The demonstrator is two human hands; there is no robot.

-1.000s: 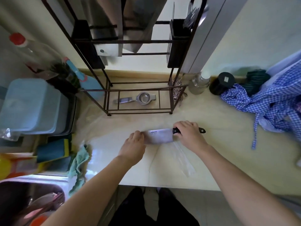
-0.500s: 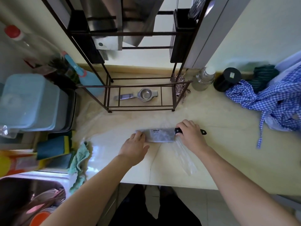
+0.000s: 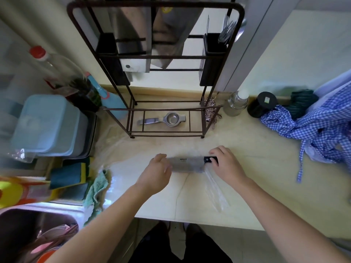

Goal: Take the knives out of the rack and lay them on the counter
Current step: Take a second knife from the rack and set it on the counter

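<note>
We note a broad steel cleaver with a black handle (image 3: pixel 187 164) lying flat on the pale cream stone counter (image 3: pixel 266 168), in front of the dark brown metal wire rack (image 3: pixel 165 57). Its long axis runs left to right across our view, roughly parallel to the counter's front edge; the blade end points left, the handle right. A small dark maker's mark sits near the blade's upper edge.

Right hand (image 3: pixel 227 165): fingers curled together over the black handle, covering most of it; only the part nearest the blade shows. We read this as a grip on the handle, though the underside of the hand is hidden.

Left hand (image 3: pixel 156 174): fingers loosely bent, not clenched, holding nothing. Its fingertips lie at the blade's left end; we cannot tell whether they press the steel or merely sit just above it.

In the rack's upper tier, two more wide steel blades (image 3: pixel 150 35) stand upright side by side. On the rack's bottom shelf lies a small steel strainer with a flat handle (image 3: pixel 163 119). Right of the rack, a crumpled blue-and-white checked cloth (image 3: pixel 311 130) rests on the counter, well apart from the cleaver. A sheet of clear plastic film (image 3: pixel 214 188) lies under the right wrist.
</note>
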